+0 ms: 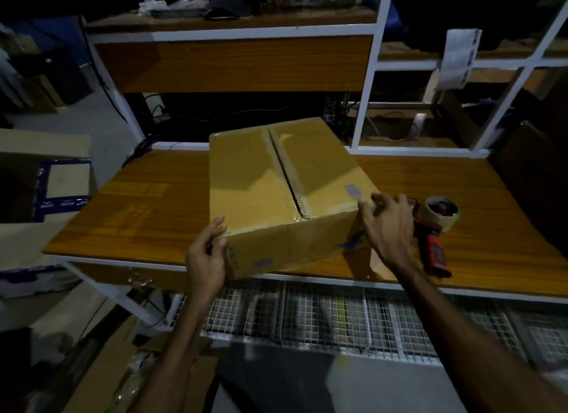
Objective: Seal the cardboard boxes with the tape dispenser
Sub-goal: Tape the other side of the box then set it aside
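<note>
The box (285,194) sits mid-bench (138,216), its untaped seam running from 12 to 6 o'clock. The left hand (207,256) grips the near-left corner; the right hand (388,225), fingers seemingly loose, touches the near-right corner. The dispenser (436,228) lies just beside the right hand, at its 3 o'clock.

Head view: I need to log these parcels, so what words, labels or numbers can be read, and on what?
None is legible.
Brown cardboard box: small bluish labels, blurred.
Cardboard box with blue printed tape: marks too small.
White paper strip on the shelf frame: print too small.
Red tape dispenser: no readable text.
</note>
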Tool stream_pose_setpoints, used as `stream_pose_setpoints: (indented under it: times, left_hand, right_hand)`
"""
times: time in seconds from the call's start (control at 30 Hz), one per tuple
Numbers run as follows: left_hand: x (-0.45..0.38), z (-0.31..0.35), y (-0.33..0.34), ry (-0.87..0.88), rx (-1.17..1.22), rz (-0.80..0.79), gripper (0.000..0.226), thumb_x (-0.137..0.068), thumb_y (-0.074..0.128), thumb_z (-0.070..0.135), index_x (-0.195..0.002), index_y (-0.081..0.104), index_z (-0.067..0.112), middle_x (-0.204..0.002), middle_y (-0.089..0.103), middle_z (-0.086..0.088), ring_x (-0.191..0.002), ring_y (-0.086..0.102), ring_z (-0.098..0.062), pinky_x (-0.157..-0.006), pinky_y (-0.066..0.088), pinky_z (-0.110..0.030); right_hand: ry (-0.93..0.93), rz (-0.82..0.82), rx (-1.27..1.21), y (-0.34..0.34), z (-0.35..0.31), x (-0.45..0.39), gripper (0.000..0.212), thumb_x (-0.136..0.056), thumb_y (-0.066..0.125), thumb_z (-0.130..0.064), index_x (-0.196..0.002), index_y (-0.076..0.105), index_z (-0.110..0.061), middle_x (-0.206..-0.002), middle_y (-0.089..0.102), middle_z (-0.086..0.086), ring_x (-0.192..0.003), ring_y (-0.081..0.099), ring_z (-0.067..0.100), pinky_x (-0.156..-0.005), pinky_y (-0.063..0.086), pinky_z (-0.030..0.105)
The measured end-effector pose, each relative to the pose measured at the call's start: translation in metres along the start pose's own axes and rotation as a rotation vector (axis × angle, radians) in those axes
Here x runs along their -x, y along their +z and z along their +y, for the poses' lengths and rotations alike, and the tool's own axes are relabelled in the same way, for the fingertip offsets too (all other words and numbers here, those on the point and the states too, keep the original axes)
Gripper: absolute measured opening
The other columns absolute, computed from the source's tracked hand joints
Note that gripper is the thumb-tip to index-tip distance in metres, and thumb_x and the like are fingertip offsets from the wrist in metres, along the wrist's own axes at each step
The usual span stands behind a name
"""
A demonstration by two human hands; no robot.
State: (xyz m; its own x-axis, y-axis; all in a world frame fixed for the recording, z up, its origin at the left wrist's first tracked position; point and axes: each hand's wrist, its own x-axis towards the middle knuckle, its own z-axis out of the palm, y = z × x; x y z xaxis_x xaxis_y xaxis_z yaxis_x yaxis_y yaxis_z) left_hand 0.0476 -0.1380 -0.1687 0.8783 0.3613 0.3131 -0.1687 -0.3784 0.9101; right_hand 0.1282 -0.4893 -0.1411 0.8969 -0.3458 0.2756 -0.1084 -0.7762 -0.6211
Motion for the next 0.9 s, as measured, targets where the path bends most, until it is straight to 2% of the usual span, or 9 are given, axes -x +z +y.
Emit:
stream_pose_setpoints:
  times: [0.07, 0.13, 0.27, 0.33, 0.43, 0.53, 0.67, 0.73, 0.9]
  left_hand:
    - [-0.019, 0.003, -0.004, -0.01, -0.037, -0.022, 0.035, -0.104, 0.055, -0.003, -0.134, 0.066, 0.009, -0.138, 0.063, 0.009, -0.128, 0.057, -0.004, -0.111, 0.048, -0.042]
    - [-0.04, 0.002, -0.006, 0.006, -0.083, -0.063, 0.037, -0.103, 0.05, -0.008, -0.133, 0.065, 0.009, -0.144, 0.06, 0.001, -0.134, 0.053, -0.015, -0.112, 0.044, -0.039]
    - [-0.069, -0.004, -0.004, 0.008, -0.197, -0.081, 0.045, -0.099, 0.048, -0.012, -0.133, 0.063, 0.013, -0.141, 0.059, 0.007, -0.135, 0.049, -0.015, -0.114, 0.045, -0.05]
    - [-0.07, 0.001, -0.001, 0.056, -0.387, -0.088, 0.048, -0.093, 0.052, -0.013, -0.131, 0.063, 0.015, -0.145, 0.059, -0.003, -0.147, 0.039, -0.027, -0.121, 0.033, -0.047]
    - [-0.061, 0.01, 0.007, 0.313, -0.73, -0.114, 0.046, -0.08, 0.066, -0.005, -0.121, 0.067, 0.016, -0.156, 0.048, -0.015, -0.155, 0.023, -0.04, -0.123, 0.012, -0.058]
    - [-0.05, 0.024, 0.026, 0.407, -0.74, -0.232, 0.036, -0.089, 0.07, 0.014, -0.123, 0.069, 0.024, -0.163, 0.04, -0.012, -0.157, 0.019, -0.038, -0.124, 0.011, -0.068]
    - [-0.032, 0.041, 0.059, 0.478, -0.708, -0.378, 0.036, -0.096, 0.066, 0.033, -0.133, 0.065, 0.029, -0.163, 0.042, -0.006, -0.157, 0.02, -0.033, -0.122, 0.009, -0.073]
    - [-0.022, 0.048, 0.072, 0.534, -0.705, -0.436, 0.039, -0.099, 0.063, 0.036, -0.137, 0.062, 0.03, -0.161, 0.045, -0.004, -0.157, 0.023, -0.031, -0.122, 0.008, -0.073]
    - [-0.006, 0.061, 0.099, 0.65, -0.699, -0.511, 0.042, -0.101, 0.061, 0.032, -0.143, 0.058, 0.027, -0.155, 0.053, -0.001, -0.152, 0.034, -0.026, -0.124, 0.011, -0.068]
  right_hand:
    - [0.0, 0.039, -0.021, -0.004, 0.002, 0.024, 0.058, -0.1, 0.053, -0.062, -0.131, 0.069, -0.016, -0.13, 0.055, 0.012, -0.109, 0.055, 0.026, -0.086, 0.038, 0.034]
    - [0.011, 0.055, -0.024, -0.003, 0.0, 0.04, 0.055, -0.101, 0.056, -0.06, -0.128, 0.07, -0.015, -0.129, 0.055, 0.011, -0.103, 0.056, 0.022, -0.085, 0.042, 0.034]
    - [0.042, 0.083, -0.027, 0.001, -0.009, 0.062, 0.052, -0.102, 0.056, -0.058, -0.131, 0.068, -0.016, -0.125, 0.054, 0.008, -0.101, 0.059, 0.022, -0.088, 0.055, 0.043]
    - [0.051, 0.069, -0.055, 0.001, -0.011, 0.068, 0.05, -0.103, 0.058, -0.054, -0.133, 0.067, -0.016, -0.128, 0.053, 0.007, -0.104, 0.059, 0.021, -0.091, 0.056, 0.045]
    - [0.059, 0.034, -0.115, -0.007, -0.007, 0.067, 0.044, -0.104, 0.059, -0.05, -0.134, 0.068, -0.019, -0.133, 0.054, 0.007, -0.108, 0.062, 0.023, -0.093, 0.057, 0.047]
    - [0.035, -0.016, -0.103, -0.016, -0.001, 0.065, 0.039, -0.106, 0.057, -0.046, -0.137, 0.067, -0.025, -0.134, 0.056, 0.005, -0.11, 0.063, 0.023, -0.091, 0.057, 0.047]
    - [-0.011, -0.046, -0.069, -0.02, 0.012, 0.061, 0.037, -0.107, 0.06, -0.028, -0.143, 0.062, -0.036, -0.133, 0.059, -0.001, -0.11, 0.065, 0.021, -0.088, 0.059, 0.048]
    - [0.004, -0.035, -0.051, -0.02, 0.02, 0.057, 0.04, -0.107, 0.06, -0.025, -0.144, 0.06, -0.041, -0.131, 0.06, -0.003, -0.111, 0.064, 0.02, -0.086, 0.06, 0.051]
    - [-0.014, 0.005, -0.058, -0.02, 0.038, 0.045, 0.041, -0.107, 0.056, -0.026, -0.146, 0.06, -0.039, -0.128, 0.061, -0.002, -0.114, 0.063, 0.021, -0.088, 0.059, 0.049]
